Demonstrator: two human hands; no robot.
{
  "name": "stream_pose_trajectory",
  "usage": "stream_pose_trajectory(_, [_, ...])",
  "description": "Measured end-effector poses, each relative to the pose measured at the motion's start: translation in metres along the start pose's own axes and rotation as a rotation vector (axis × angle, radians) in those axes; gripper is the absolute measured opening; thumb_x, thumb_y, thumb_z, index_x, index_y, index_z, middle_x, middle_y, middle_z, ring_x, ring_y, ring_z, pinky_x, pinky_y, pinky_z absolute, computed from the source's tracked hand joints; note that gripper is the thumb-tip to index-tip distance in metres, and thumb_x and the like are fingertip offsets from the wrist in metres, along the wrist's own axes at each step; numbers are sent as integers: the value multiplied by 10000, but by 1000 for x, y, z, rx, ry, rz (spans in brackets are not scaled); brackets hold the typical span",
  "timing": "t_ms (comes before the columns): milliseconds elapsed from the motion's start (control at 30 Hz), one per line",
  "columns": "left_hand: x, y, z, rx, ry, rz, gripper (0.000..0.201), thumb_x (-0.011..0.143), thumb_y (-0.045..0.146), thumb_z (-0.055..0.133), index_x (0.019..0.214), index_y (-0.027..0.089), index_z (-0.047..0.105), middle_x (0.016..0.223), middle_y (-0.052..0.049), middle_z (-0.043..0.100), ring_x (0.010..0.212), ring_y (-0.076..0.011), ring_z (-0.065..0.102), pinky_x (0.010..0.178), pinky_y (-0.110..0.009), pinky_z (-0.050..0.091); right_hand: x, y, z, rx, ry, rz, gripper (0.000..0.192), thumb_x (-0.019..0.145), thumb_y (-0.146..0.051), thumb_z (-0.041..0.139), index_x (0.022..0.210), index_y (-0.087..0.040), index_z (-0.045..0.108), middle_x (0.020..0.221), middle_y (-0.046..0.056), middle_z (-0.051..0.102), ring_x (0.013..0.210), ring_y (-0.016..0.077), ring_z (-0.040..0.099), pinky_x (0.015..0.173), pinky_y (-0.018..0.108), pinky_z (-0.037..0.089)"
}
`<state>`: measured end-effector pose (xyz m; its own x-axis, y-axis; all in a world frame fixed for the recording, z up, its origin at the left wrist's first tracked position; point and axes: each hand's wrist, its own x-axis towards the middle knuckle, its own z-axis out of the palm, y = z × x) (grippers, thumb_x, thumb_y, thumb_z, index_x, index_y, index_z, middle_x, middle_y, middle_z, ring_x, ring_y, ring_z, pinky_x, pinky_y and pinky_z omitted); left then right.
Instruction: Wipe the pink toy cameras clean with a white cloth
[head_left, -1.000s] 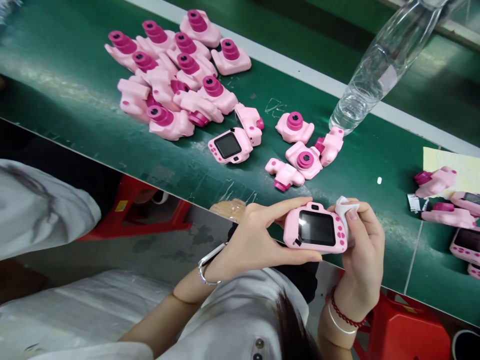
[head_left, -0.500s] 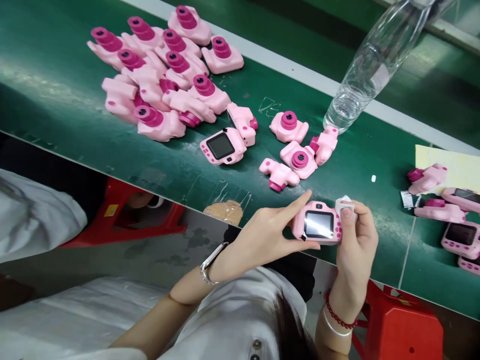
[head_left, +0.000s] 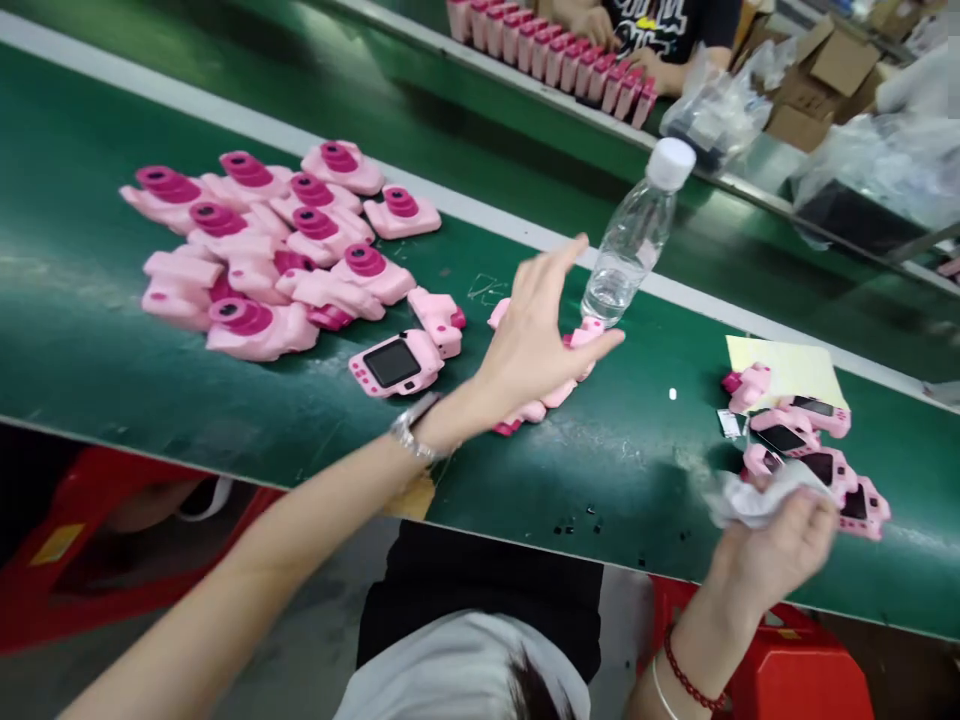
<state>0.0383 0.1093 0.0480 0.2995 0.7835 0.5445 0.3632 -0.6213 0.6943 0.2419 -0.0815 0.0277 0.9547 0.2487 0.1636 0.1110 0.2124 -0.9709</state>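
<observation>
My left hand stretches out over the green belt, fingers apart and holding nothing. It hovers over a few pink toy cameras beside a clear water bottle. My right hand grips a crumpled white cloth at the belt's near edge. It sits right next to a cluster of pink cameras lying screen up. One of these, a camera, lies just beyond my right fingers.
A big heap of pink cameras lies at the left, one camera screen up beside it. A yellow sheet lies at the right. Across the line another person's hands rest by a row of pink parts. Red stools stand below.
The pink camera held in both hands is gone from them. My left hand has reached forward over the belt, my right hand has moved right with the cloth, and my view has tilted up.
</observation>
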Motion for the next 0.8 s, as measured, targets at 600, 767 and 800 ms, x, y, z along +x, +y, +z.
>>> stream_pose_trajectory(600, [16, 6, 45, 369, -43, 845, 420, 909, 106, 640, 1244, 357, 603, 1168, -16, 764, 1071, -228, 665, 912, -393, 499, -45, -7, 40, 389, -121, 757, 431, 615, -484, 853, 757, -207, 554, 635, -91, 442, 505, 39, 382, 380, 139, 311])
stream_pose_trajectory(767, [8, 8, 46, 426, -71, 906, 423, 912, 45, 600, 1231, 321, 627, 1180, -8, 781, 1075, -215, 662, 916, -363, 500, -50, -4, 40, 356, -93, 746, 389, 647, -473, 839, 793, -201, 601, 690, -70, 527, 509, 46, 417, 393, 172, 341])
stream_pose_trajectory(800, [7, 8, 46, 432, -92, 893, 445, 914, 31, 579, 1241, 328, 629, 1194, -7, 778, 1087, -216, 662, 924, -367, 500, -50, -4, 40, 350, -89, 742, 383, 650, -472, 834, 798, -201, 606, 696, -68, 534, 511, 47, 422, 396, 175, 346])
